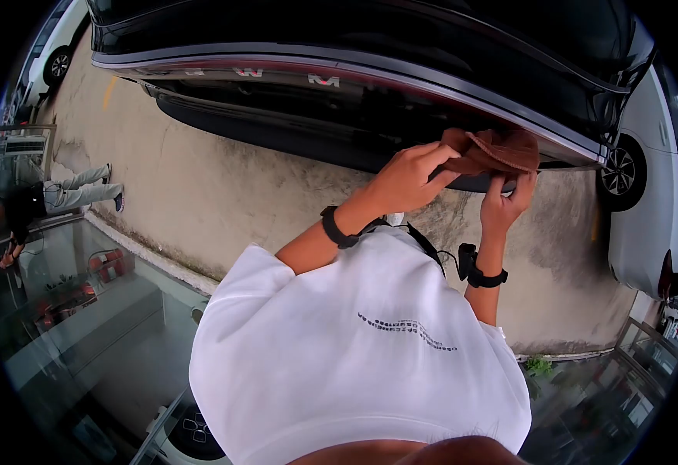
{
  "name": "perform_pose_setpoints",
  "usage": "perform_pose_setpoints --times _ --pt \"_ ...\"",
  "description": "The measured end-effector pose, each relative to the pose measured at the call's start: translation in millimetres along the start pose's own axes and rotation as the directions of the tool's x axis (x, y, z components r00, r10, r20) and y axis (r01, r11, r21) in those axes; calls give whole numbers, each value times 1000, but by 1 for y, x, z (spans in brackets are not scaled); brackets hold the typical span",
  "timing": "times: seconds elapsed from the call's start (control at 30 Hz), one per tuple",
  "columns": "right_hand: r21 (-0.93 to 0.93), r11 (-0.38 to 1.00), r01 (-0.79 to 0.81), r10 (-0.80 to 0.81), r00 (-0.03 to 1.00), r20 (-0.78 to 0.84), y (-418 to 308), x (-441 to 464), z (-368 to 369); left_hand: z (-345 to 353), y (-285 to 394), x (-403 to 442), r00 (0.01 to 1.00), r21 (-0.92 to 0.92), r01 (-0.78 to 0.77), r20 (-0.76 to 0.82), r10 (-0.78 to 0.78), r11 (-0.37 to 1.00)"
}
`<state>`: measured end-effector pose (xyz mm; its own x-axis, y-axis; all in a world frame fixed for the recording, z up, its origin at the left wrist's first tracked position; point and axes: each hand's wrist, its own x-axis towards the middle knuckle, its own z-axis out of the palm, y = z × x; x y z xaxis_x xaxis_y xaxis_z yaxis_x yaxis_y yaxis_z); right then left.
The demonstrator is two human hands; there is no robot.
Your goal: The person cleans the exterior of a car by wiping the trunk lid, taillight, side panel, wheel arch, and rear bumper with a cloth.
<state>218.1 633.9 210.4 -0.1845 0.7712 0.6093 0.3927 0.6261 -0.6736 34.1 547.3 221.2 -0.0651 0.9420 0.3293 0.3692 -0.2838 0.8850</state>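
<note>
A brown cloth (495,151) is bunched up against the right part of the rear of a black car (370,35). My left hand (412,180) grips the cloth's left side between thumb and fingers. Below the cloth, my right hand (507,200) pinches its lower edge with bent fingers. Both hands are close to the car's light strip and bumper, and part of the bodywork there is hidden behind the cloth. Silver letters (323,80) stand on the panel to the left of my hands. Each of my wrists wears a black band.
A white car (649,186) is parked close on the right, and another white car (64,35) stands at the far left. Another person (75,190) stands at the left. Glass panels (114,310) run behind me along the concrete ground (223,186).
</note>
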Motion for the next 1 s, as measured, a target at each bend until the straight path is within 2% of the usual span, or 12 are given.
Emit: perform_pose_setpoints --times 0.03,0.07,0.13,0.23,0.3,0.5,0.57,0.7,0.73,0.83,0.9,1.0 --pt "-79 981 175 -175 985 11 -4 5 6 -8 -4 -9 1000 -1 -1 8 1 1000" --pt "38 995 92 -94 995 37 -15 4 18 -16 -7 -17 997 -35 66 48 -64 997" --pt "83 972 219 -231 954 190 -25 7 42 -27 -15 -32 988 -67 119 107 -112 991" --pt "269 963 -5 -113 900 422 -56 8 78 -37 -30 -55 961 -197 268 -19 -277 943" --pt "305 948 94 -231 861 453 -67 11 93 -40 -39 -64 923 -237 284 -194 -332 929" --pt "174 984 37 -113 885 451 -69 13 81 -35 -40 -40 979 -199 148 -110 -172 969" --pt "232 969 -90 -3 928 374 -53 15 63 -21 -33 -24 988 -200 146 -22 -153 969" --pt "186 981 -54 25 987 157 2 16 24 22 -26 9 968 -183 164 219 -123 969" --pt "225 962 -157 136 985 107 13 15 13 35 -23 17 964 -152 138 249 -98 979" --pt "187 942 -278 295 953 -66 53 16 -25 75 -16 42 928 -138 114 367 -56 984" --pt "332 812 -479 547 824 -150 96 13 -47 113 -26 56 913 -114 20 406 28 993" --pt "292 776 -560 620 762 -185 106 5 -58 162 -40 69 793 -105 206 601 -103 973"
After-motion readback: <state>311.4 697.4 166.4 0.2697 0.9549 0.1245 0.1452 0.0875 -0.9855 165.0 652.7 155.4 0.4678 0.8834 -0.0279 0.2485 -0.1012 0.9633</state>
